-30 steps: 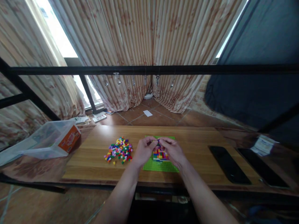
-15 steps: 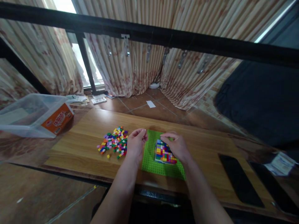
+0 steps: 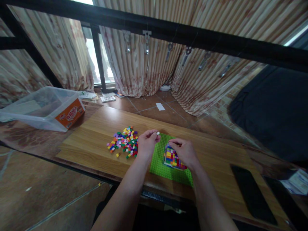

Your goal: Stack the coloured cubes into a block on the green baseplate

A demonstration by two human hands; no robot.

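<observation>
My left hand (image 3: 148, 142) pinches a small white brick (image 3: 158, 133) between thumb and fingertips, over the left far edge of the green baseplate (image 3: 158, 166). On that plate stands a block built of many coloured bricks (image 3: 172, 158), with yellow, red, blue and orange among them. My right hand (image 3: 184, 150) is closed at the far end of this block, thumb and forefinger together at its far left corner. What those fingers hold, if anything, is hidden, and the hand covers the block's right far part. Left of my left hand lies a pile of loose bricks (image 3: 124, 141).
A clear plastic bin (image 3: 48, 109) with an orange label stands at the left beyond the wooden board (image 3: 91, 141). A single yellow brick (image 3: 117, 155) lies nearer me than the pile. At the right lies a dark flat slab (image 3: 252, 192). A black rail (image 3: 168, 30) crosses above, with metal clips.
The view has shifted, so the table scene sits a little farther right. The white brick in my left fingertips now shows more clearly. My right hand stays at the block's far end.
</observation>
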